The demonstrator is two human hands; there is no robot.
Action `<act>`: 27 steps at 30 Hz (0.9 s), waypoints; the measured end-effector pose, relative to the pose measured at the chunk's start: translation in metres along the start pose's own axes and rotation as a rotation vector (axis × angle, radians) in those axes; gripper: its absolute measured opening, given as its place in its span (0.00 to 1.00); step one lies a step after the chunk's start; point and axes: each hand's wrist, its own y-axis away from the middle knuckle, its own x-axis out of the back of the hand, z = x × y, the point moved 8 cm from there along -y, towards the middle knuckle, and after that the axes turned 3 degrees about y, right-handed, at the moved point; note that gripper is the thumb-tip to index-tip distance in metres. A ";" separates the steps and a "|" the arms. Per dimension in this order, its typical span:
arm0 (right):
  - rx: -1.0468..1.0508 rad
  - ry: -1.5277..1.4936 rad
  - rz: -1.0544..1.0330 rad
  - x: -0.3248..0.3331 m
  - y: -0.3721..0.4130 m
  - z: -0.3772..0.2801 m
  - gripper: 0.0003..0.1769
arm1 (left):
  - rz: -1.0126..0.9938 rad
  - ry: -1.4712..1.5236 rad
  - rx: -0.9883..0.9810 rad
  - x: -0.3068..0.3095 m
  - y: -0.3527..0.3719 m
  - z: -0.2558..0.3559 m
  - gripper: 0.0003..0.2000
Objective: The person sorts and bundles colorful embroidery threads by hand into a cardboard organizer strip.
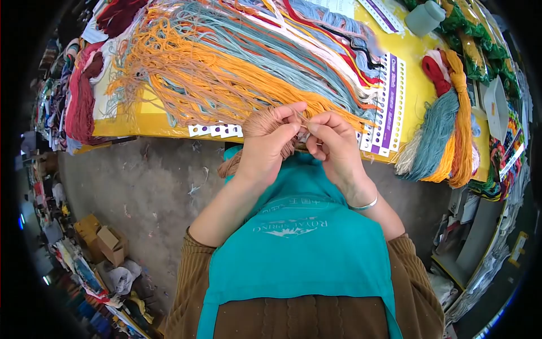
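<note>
My left hand (pixel 264 144) is closed around a bundle of light brown embroidery thread (pixel 230 164), its thumb and forefinger pinched together. Part of that bundle hangs below the hand, over the apron. Close beside it, my right hand (pixel 337 141) pinches with thumb and forefinger at the brown strands between the hands. The exact strand in its fingertips is too fine to make out. Just beyond both hands, long orange, blue, white and red threads (pixel 226 68) lie spread across the yellow table (pixel 161 129). White-and-purple punched thread cards (pixel 389 104) lie under the thread ends.
At the table's right edge hang blue, orange and cream skeins (pixel 437 133). A pale bottle (pixel 424 18) stands at the back right, near green garland (pixel 477 39). Crimson skeins (pixel 80 107) hang at the left edge. Cardboard boxes (pixel 112 244) sit on the floor at left.
</note>
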 end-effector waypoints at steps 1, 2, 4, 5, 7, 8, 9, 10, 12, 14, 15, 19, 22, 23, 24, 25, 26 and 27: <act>-0.002 -0.004 0.008 0.002 0.000 0.000 0.01 | 0.008 0.010 0.004 0.000 0.000 -0.001 0.16; -0.011 -0.068 -0.015 0.002 -0.001 0.000 0.01 | 0.016 0.021 0.008 0.000 -0.001 -0.002 0.16; -0.024 -0.194 -0.060 0.006 -0.002 -0.003 0.02 | -0.017 0.087 0.057 -0.004 -0.002 -0.005 0.15; -0.042 -0.097 -0.088 0.006 0.000 -0.005 0.02 | -0.034 0.121 0.082 -0.006 -0.002 -0.006 0.15; -0.078 0.096 -0.142 0.005 0.007 -0.012 0.02 | -0.087 0.136 0.217 -0.013 0.001 -0.008 0.15; 0.031 0.290 -0.141 0.007 0.010 -0.021 0.03 | -0.113 0.144 0.287 -0.015 0.004 -0.008 0.15; 0.141 0.485 -0.137 0.009 0.015 -0.030 0.03 | -0.189 0.006 0.296 -0.020 0.006 -0.005 0.15; 0.251 0.681 -0.130 0.010 0.021 -0.039 0.03 | -0.266 -0.131 0.305 -0.024 0.009 -0.003 0.14; 0.400 0.492 -0.136 0.015 0.031 -0.066 0.02 | -0.298 -0.096 0.319 -0.017 0.015 0.002 0.13; 0.314 -0.068 -0.115 0.028 0.037 -0.079 0.04 | -0.198 0.241 0.325 0.010 0.029 0.012 0.12; 0.271 -0.341 -0.139 0.035 0.041 -0.084 0.05 | -0.143 0.408 0.324 0.026 0.037 0.018 0.12; 0.444 -0.494 -0.015 0.150 0.082 -0.155 0.09 | -0.237 0.820 0.011 0.074 0.056 0.102 0.13; 0.705 -0.195 0.621 0.302 0.166 -0.218 0.10 | -0.038 0.680 -0.309 0.155 0.107 0.173 0.13; 0.828 -0.014 0.878 0.352 0.209 -0.245 0.10 | 0.035 0.596 -0.400 0.189 0.132 0.198 0.13; 0.976 0.127 0.989 0.381 0.248 -0.269 0.07 | 0.070 0.489 -0.512 0.226 0.166 0.229 0.11; 1.038 0.184 1.207 0.384 0.282 -0.284 0.05 | 0.103 0.381 -0.624 0.248 0.191 0.250 0.11; 1.131 0.348 1.152 0.404 0.313 -0.304 0.06 | 0.036 0.396 -0.674 0.232 0.198 0.254 0.12; 1.180 0.414 1.181 0.401 0.320 -0.314 0.05 | -0.033 0.412 -0.724 0.205 0.203 0.258 0.15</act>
